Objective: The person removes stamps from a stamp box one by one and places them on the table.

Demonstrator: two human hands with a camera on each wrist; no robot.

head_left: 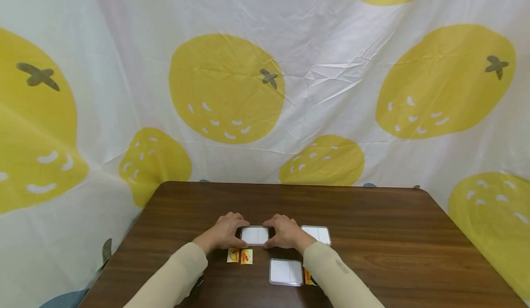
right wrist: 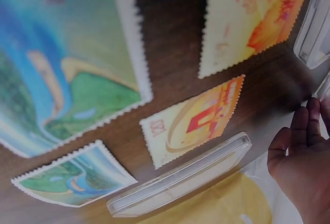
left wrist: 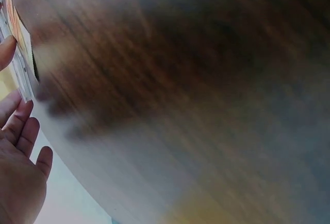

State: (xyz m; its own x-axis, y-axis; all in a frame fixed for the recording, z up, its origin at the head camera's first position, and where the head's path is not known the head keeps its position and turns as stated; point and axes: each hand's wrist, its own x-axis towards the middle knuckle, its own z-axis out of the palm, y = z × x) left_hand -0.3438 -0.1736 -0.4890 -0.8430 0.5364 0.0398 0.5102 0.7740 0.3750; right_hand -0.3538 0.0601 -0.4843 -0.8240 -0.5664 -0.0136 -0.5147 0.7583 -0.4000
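A flat clear plastic case [head_left: 254, 236] with a white insert is held between my two hands over the middle of the table. My left hand [head_left: 225, 232] grips its left end, thumb at the near corner and fingers at the far one; the left wrist view shows its edge [left wrist: 21, 74] between thumb and fingers. My right hand [head_left: 286, 233] grips the right end the same way; in the right wrist view its fingertips [right wrist: 312, 112] touch the case's edge. Just in front lie two small orange and yellow postage stamps [head_left: 233, 255].
A second case [head_left: 285, 272] lies nearer me, with an orange item [head_left: 308, 278] partly hidden by my right sleeve. A third case [head_left: 319, 235] lies right of my right hand. Green and blue stamps [right wrist: 77, 59] show under the right wrist. A lemon-print cloth [head_left: 323, 91] hangs behind the table.
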